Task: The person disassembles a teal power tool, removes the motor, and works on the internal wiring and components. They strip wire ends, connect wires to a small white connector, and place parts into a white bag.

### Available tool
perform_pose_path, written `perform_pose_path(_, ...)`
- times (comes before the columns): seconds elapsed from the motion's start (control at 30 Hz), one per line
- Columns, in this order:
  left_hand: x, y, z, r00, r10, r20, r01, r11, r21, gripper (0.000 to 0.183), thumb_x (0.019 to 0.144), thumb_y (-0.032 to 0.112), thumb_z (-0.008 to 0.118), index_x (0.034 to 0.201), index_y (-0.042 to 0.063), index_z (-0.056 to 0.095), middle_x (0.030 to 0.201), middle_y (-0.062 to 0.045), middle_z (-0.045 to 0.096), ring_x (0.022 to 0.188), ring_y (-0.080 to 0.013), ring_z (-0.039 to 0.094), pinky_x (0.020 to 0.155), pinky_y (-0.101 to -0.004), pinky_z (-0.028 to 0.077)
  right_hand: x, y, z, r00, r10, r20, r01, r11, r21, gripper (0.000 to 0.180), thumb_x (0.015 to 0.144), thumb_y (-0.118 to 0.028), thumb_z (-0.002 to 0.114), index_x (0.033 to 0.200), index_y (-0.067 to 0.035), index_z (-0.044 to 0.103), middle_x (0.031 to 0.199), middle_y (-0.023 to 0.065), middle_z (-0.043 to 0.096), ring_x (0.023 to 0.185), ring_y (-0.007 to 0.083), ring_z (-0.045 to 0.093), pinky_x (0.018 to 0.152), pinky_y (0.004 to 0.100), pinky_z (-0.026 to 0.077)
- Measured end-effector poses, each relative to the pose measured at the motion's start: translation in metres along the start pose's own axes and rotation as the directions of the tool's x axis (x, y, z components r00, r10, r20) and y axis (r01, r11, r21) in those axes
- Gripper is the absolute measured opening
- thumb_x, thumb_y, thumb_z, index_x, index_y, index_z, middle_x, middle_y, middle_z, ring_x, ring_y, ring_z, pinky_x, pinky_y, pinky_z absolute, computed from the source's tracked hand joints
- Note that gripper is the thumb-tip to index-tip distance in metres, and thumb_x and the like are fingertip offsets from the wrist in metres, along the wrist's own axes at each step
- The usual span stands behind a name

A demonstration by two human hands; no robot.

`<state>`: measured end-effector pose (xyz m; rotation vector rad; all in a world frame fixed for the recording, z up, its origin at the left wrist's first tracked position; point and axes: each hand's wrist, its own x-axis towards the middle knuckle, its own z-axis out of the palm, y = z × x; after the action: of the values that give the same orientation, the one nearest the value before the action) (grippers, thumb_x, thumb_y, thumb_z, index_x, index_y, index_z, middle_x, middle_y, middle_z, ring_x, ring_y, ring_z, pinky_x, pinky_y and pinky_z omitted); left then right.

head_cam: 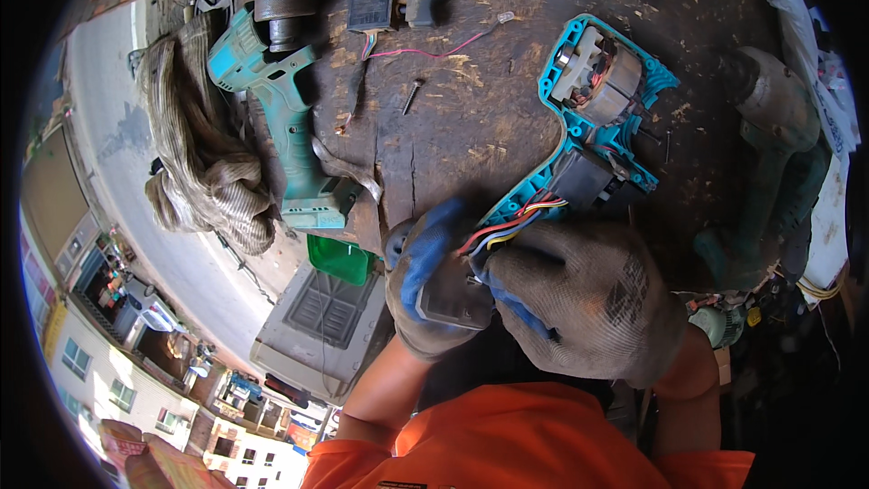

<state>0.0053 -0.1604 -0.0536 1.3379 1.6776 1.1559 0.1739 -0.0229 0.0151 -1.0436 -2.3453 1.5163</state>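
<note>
My gloved left hand [424, 278] holds a dark flat controller module [456, 302] close to my body. Fingertips of my gloved right hand [587, 299] pinch the coloured wires [502, 229] by the module's edge; the exact contact is partly hidden. These wires run up into an opened teal power-tool housing half [526, 198] lying on the wooden bench. Inside it sit a motor [614, 81] with copper windings and a black trigger switch [580, 176]. Both hands are just below the housing's handle end.
Left on the worn bench top [461, 122] stands a teal cordless impact wrench [288, 109]. Beyond are a loose trigger switch [372, 10] with a pink wire and a screw [412, 96]. Dirty cloth [204, 149] hangs at the left edge; another power tool [774, 122] lies right.
</note>
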Motion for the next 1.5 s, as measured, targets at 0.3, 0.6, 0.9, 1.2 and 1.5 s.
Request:
perform_pose_path(0.3,0.006,0.003,-0.005,0.998,0.055,0.039,-0.058,0.993,0.103,0.071,0.084,0.013,0.085,0.144,0.003,0.049,0.138,-0.028,0.061,0.122,-0.0396,0.066,0.103,-0.0491,0.053,0.003,-0.008,-0.009,0.998,0.04,0.043,-0.04,0.999,0.017,0.026,0.08,-0.008,0.078,0.104,-0.002,0.072,0.098,0.0132,0.068,0.084,0.0324,0.071,0.072,0.0415,0.06)
perform_pose_path(0.6,0.018,0.017,-0.008,0.997,-0.049,0.063,0.033,0.971,0.236,0.072,0.074,0.022,0.095,0.131,-0.005,0.061,0.13,-0.022,0.067,0.116,-0.0321,0.069,0.102,-0.0415,0.054,0.014,-0.023,-0.022,0.959,0.101,0.264,-0.048,0.978,-0.203,0.027,0.084,-0.018,0.077,0.11,-0.011,0.072,0.104,0.0082,0.068,0.087,0.0291,0.07,0.079,0.0421,0.058)
perform_pose_path(0.9,0.013,0.009,0.002,0.997,0.06,-0.038,-0.054,0.988,0.143,0.069,0.076,0.016,0.091,0.133,-0.004,0.058,0.126,-0.024,0.071,0.108,-0.0379,0.073,0.097,-0.0436,0.051,0.012,-0.028,-0.027,0.929,0.27,0.254,-0.213,0.949,-0.23,0.039,0.089,-0.018,0.074,0.127,-0.013,0.067,0.112,0.0112,0.069,0.092,0.0318,0.07,0.082,0.0413,0.058)
perform_pose_path(1.2,0.011,0.007,0.005,0.995,0.067,-0.076,-0.057,0.989,0.133,0.07,0.073,0.013,0.094,0.131,-0.005,0.058,0.126,-0.023,0.071,0.11,-0.0363,0.071,0.097,-0.0423,0.053,0.012,-0.018,-0.027,0.969,0.095,0.226,-0.07,0.991,-0.117,0.037,0.087,-0.013,0.075,0.124,-0.011,0.07,0.11,0.0114,0.069,0.094,0.0307,0.071,0.083,0.0424,0.059)
perform_pose_path(1.5,0.023,0.021,-0.001,0.998,-0.064,-0.001,0.063,0.991,0.121,0.07,0.075,0.015,0.094,0.131,-0.007,0.059,0.126,-0.022,0.07,0.112,-0.0357,0.069,0.099,-0.0408,0.055,0.015,-0.013,-0.021,0.978,0.059,0.199,-0.042,0.995,-0.085,0.033,0.085,-0.014,0.078,0.116,-0.01,0.069,0.101,0.0117,0.069,0.092,0.0303,0.072,0.08,0.0425,0.061)
